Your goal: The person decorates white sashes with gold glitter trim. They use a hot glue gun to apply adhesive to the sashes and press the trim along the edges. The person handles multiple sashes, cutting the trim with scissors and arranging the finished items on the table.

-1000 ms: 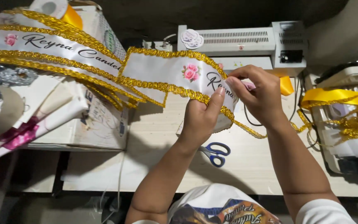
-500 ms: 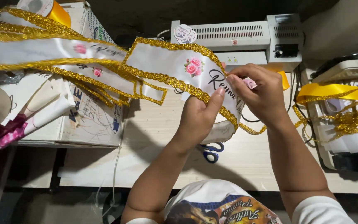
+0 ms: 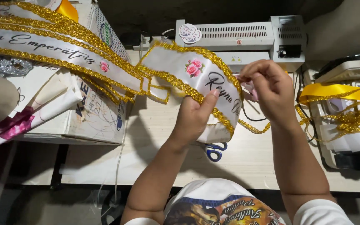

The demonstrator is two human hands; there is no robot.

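I hold up a white satin sash [image 3: 196,73] edged with gold glitter braid, printed with pink roses and black script. My left hand [image 3: 192,116] pinches its lower gold edge, thumb on the front. My right hand [image 3: 269,89] grips the sash's right end, where it folds over, with a small pink piece between the fingers. The sash runs left in a long band [image 3: 55,50] over a cardboard box. Gold braid [image 3: 251,125] dangles below my hands.
A grey laminator [image 3: 246,37] stands at the back of the pale wooden table [image 3: 246,162]. Blue-handled scissors [image 3: 214,151] lie under the sash. At the right a machine holds yellow ribbon [image 3: 334,91] and gold trim. A scribbled cardboard box [image 3: 92,112] and paper rolls [image 3: 13,121] fill the left.
The sash has been drawn to the right through my hands, so different script shows on the left band. Both hands have stayed on it, lifted a little.
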